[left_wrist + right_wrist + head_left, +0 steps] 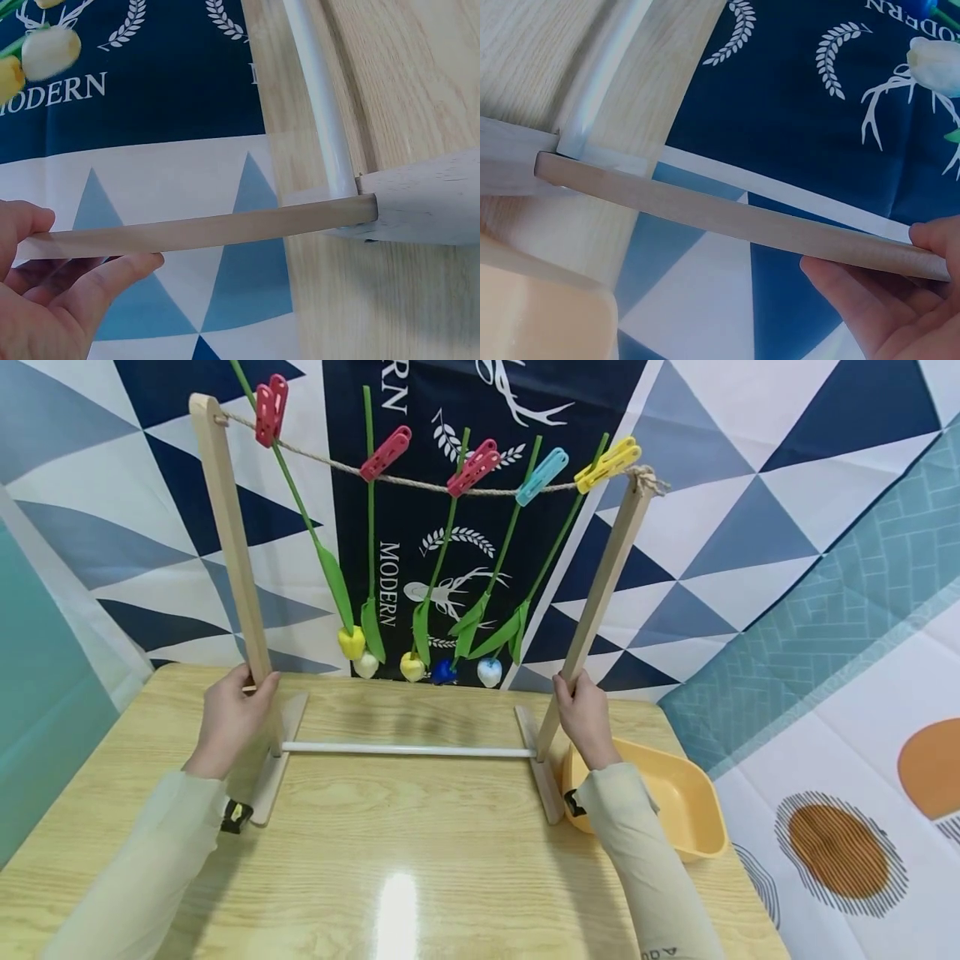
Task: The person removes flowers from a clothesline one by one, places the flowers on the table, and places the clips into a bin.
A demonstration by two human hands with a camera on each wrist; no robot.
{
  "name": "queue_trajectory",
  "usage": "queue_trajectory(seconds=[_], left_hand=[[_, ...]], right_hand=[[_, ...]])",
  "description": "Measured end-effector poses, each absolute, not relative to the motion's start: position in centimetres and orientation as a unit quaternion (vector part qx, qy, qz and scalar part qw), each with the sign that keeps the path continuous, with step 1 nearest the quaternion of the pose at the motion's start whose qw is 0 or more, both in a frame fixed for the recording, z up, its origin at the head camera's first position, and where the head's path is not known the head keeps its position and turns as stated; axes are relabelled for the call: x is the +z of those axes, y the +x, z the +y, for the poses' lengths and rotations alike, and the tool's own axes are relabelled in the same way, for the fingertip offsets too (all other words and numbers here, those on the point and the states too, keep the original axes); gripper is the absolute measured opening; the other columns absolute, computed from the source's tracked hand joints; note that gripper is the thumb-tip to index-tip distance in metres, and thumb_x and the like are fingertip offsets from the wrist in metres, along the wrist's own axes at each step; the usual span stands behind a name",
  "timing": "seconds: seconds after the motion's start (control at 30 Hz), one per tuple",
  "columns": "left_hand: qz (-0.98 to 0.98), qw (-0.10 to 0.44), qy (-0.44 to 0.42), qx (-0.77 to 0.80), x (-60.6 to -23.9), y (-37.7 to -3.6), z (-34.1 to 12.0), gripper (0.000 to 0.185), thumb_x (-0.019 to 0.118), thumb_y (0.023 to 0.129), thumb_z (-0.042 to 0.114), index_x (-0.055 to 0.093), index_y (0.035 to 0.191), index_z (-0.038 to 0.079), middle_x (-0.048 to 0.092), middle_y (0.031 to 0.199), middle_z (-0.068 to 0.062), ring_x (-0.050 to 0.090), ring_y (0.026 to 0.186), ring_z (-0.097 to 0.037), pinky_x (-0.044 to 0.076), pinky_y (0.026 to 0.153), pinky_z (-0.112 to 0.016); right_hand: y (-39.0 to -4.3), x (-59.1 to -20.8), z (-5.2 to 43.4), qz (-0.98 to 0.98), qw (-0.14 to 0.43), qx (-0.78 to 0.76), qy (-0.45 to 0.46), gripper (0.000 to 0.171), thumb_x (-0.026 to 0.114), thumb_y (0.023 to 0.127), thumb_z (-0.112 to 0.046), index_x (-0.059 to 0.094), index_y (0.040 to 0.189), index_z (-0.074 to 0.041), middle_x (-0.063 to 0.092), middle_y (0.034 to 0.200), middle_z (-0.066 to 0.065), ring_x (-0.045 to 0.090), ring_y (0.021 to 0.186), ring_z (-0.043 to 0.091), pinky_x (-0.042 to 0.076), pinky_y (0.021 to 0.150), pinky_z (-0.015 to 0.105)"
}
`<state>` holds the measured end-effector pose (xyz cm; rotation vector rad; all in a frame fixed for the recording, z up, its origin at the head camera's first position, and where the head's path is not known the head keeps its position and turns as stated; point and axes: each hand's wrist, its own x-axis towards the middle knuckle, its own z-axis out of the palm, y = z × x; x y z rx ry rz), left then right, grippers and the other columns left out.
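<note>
A wooden rack stands on the table, its two posts joined low down by a white rod (408,750). My left hand (234,718) grips the left post (231,539), thumb and fingers on opposite sides in the left wrist view. The right post (606,572) is held the same way by my right hand (585,714). Between the post tops runs a twine line (420,485). Artificial tulips hang head down from it on clothespins: a red clothespin (386,453), a blue clothespin (542,477) and a yellow clothespin (607,464) among them. The heads include a yellow tulip (351,643) and a dark blue tulip (443,672).
A yellow plastic basin (686,797) sits on the wooden table (405,835), just outside the rack's right foot (547,789). The left foot (270,789) lies near my left sleeve. Behind the rack hangs a patterned cloth (697,493) with triangles and deer prints.
</note>
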<state>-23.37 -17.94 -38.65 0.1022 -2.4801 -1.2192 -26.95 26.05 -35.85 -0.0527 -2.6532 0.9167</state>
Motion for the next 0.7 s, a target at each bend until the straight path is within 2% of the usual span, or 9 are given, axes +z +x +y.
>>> queue_trajectory(seconds=[0.1,0.17,0.23,0.4,0.57,0.7], left_hand=[[-0.881,0.185,0.042,-0.434,-38.6,-23.0,-18.1,0.038,0.051,0.095,0.029,0.06,0.106,-0.006,0.064,0.104,-0.029,0.06,0.075,-0.012,0.038,0.055,-0.006],[-0.881,0.185,0.042,-0.434,-38.6,-22.8,-18.2,0.038,0.052,0.095,0.029,0.06,0.107,-0.006,0.064,0.105,-0.03,0.053,0.07,0.003,0.039,0.055,-0.005],[-0.881,0.187,0.04,-0.432,-38.7,-22.7,-18.3,0.038,0.052,0.095,0.029,0.06,0.107,-0.006,0.064,0.105,-0.03,0.05,0.068,0.008,0.039,0.054,-0.005],[-0.881,0.196,0.033,-0.43,-38.8,-22.5,-18.2,0.035,0.053,0.095,0.027,0.06,0.105,-0.006,0.064,0.103,-0.03,0.059,0.072,-0.006,0.04,0.053,-0.005],[-0.882,0.189,0.04,-0.43,-39.0,-22.5,-18.1,0.035,0.052,0.095,0.028,0.06,0.104,-0.005,0.064,0.104,-0.029,0.058,0.072,-0.005,0.04,0.054,-0.006],[-0.882,0.182,0.044,-0.433,-39.3,-22.3,-18.1,0.037,0.05,0.096,0.03,0.059,0.105,-0.005,0.063,0.107,-0.029,0.065,0.085,-0.03,0.039,0.055,-0.006]], right_hand=[[-26.8,-35.7,26.0,-0.932,0.162,0.324,-0.015,0.033,0.049,0.097,-0.028,0.056,0.106,0.002,0.064,0.087,0.022,0.06,0.075,0.029,0.047,0.06,0.032],[-26.7,-35.7,26.0,-0.932,0.16,0.326,-0.014,0.032,0.049,0.097,-0.028,0.056,0.106,0.002,0.064,0.087,0.022,0.06,0.075,0.029,0.046,0.06,0.032],[-26.5,-35.7,26.0,-0.93,0.162,0.33,-0.014,0.031,0.049,0.097,-0.028,0.056,0.106,0.001,0.065,0.088,0.022,0.061,0.075,0.029,0.047,0.06,0.032],[-26.1,-36.1,26.3,-0.924,0.172,0.339,-0.022,0.028,0.051,0.097,-0.026,0.057,0.106,0.0,0.065,0.089,0.022,0.061,0.075,0.03,0.047,0.06,0.032],[-25.9,-36.4,26.2,-0.923,0.173,0.342,-0.024,0.028,0.052,0.096,-0.026,0.058,0.106,0.0,0.067,0.092,0.023,0.064,0.078,0.032,0.053,0.064,0.038],[-25.8,-36.6,25.9,-0.922,0.177,0.345,-0.019,0.029,0.051,0.097,-0.025,0.057,0.108,0.0,0.067,0.094,0.024,0.066,0.081,0.033,0.054,0.068,0.044]])
